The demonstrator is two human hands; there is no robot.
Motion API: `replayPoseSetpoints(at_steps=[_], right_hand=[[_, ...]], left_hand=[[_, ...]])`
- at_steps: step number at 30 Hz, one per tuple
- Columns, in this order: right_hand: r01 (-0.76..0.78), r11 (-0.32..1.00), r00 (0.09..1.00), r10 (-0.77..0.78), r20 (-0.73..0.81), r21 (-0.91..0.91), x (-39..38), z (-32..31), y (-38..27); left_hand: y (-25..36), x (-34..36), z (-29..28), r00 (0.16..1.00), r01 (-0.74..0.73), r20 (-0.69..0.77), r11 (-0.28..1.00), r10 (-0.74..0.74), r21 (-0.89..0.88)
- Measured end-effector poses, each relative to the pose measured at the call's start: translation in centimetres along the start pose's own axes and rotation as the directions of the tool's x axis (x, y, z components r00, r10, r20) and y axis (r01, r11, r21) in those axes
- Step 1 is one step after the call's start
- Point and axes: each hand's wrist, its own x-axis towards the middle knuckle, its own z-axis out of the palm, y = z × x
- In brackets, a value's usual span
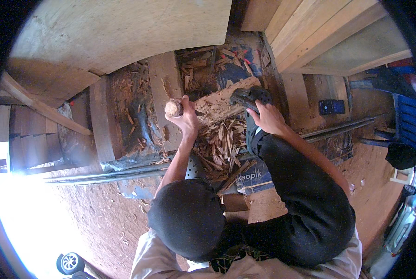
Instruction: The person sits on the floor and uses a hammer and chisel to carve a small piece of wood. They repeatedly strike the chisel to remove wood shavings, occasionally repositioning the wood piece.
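Note:
My left hand point(187, 122) is closed around a thick round wooden handle point(173, 108), whose pale, rough end faces up. A small dark point shows on the far side of that fist, but I cannot tell what it belongs to. My right hand point(269, 117) is closed at the front of a dark clog with holes point(259, 95), worn on my right foot; its fingertips are partly hidden. Beside the clog lies a pale wooden board point(226, 98) with a chipped surface. A heap of wood splinters point(229, 139) fills the space between my feet.
Large plywood sheets point(138, 32) and stacked planks point(319, 28) stand at the far side. A dark blue phone-like thing point(332, 107) lies at the right, near a blue plastic chair point(408, 116). Long metal bars point(110, 176) cross the earth floor. My bent right knee point(324, 209) rises below.

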Motion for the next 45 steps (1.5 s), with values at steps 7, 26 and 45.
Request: replayPoseSetpoints(at_steps=[7,26,45], right_hand=[[0.012,0.999,1.000,-0.013,-0.020,-0.040,-0.1,-0.2,-0.1],[0.022,0.998,0.999,-0.024,-0.029,-0.051,-0.1,-0.2,0.0],[0.042,0.986,0.998,-0.034,-0.053,0.158,-0.4,-1.4,-0.9]], left_hand=[[-1.7,-0.5,-1.7,0.875,-0.432,0.346,0.868,0.338,0.246],[-1.7,-0.8,-2.7,0.887,-0.377,0.391,0.876,0.247,0.301],[-0.3,-1.0,-0.8,0.651,-0.678,0.631,0.697,0.422,0.234]])
